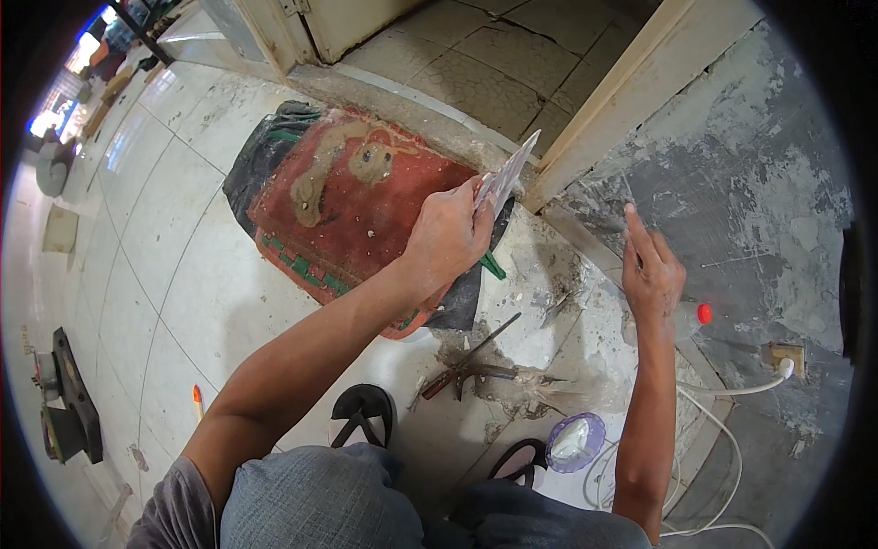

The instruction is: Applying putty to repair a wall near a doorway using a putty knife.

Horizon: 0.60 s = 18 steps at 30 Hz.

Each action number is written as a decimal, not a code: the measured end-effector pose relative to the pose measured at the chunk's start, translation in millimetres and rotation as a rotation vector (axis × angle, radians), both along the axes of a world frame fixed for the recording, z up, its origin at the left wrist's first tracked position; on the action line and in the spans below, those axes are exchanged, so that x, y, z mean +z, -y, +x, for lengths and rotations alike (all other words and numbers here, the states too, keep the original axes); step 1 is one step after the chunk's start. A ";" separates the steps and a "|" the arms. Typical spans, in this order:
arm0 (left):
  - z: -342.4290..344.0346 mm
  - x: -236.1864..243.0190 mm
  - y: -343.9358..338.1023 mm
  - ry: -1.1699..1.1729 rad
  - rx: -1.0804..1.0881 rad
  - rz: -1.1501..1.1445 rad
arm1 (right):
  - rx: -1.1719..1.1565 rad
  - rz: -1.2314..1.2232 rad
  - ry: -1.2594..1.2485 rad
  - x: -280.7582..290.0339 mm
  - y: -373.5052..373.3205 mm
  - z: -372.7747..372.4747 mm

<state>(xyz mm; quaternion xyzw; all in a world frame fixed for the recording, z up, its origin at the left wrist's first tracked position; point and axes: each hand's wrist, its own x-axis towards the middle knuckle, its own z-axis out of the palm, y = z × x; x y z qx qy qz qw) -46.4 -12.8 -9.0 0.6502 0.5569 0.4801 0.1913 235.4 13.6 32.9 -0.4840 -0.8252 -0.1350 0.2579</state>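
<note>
Red mat [352, 252] (tan figure [370, 165], green edge patches [300, 264]), mottled grey wall [722, 197], purple bowl [600, 437], whitish plate [514, 172], white tiles [197, 265]

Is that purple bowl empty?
Not empty: the purple bowl holds a white substance, visible inside its rim; its depth I cannot tell.

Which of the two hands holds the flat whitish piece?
The left hand, over the red mat, grips the flat whitish piece; the right hand is apart, beside the grey wall.

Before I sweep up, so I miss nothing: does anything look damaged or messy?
Yes. The wall at right is blotchy, with pale patches and scratches over grey. Debris and whitish smears litter the floor beside the mat, which is itself stained and specked with crumbs.
</note>
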 end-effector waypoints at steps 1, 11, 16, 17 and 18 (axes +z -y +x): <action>-1.6 0.3 -0.8 -0.009 0.003 -0.006 | 0.035 0.004 0.015 2.2 -1.3 -0.1; -2.6 -1.3 3.0 -0.012 -0.011 -0.006 | -0.099 0.067 -0.225 -12.7 22.7 -14.5; 2.0 6.3 1.7 0.002 -0.032 -0.019 | -0.252 -0.165 -0.501 -66.6 37.3 -18.1; 3.6 8.2 0.5 0.010 -0.036 -0.006 | -0.262 -0.157 -0.499 -75.2 36.1 -18.7; 3.7 9.3 0.8 0.007 -0.042 -0.003 | -0.280 -0.184 -0.566 -82.5 33.7 -22.1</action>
